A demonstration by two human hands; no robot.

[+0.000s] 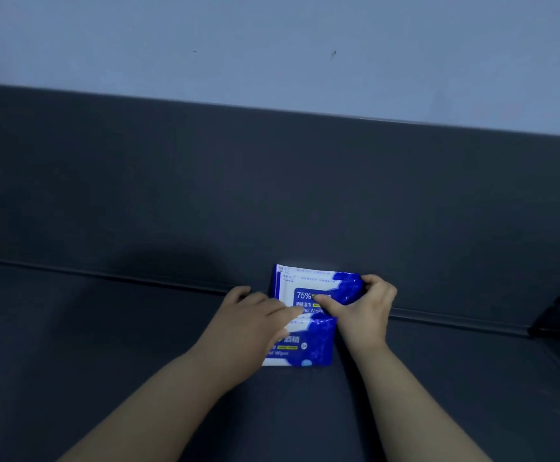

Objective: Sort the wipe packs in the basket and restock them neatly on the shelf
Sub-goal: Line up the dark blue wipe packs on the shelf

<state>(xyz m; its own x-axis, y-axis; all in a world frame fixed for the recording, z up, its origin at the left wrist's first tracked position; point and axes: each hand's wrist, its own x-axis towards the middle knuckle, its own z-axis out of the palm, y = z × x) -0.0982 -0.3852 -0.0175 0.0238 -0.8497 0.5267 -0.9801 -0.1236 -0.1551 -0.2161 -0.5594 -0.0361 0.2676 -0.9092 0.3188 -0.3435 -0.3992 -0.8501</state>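
Dark grey matte shelf (105, 345): flat surface. A dark grey back panel (272, 195) rises from its rear edge, with a pale blue wall (272, 45) above.
Rear blue-and-white plastic wipe pack (305, 283): printed "75%". It sits at the rear edge of the shelf, right of centre, raised against the back panel.
Front blue-and-white plastic wipe pack (317, 345): lies flat on the shelf directly in front of the rear pack, and their edges meet.
Left hand (248, 325): released, fingers straight. It lies over the left part of the front pack, with its fingertips on the printed face of the rear pack.
Right hand (368, 305): grasps the right end of the rear pack, thumb across the printed face and fingers curled round the end.
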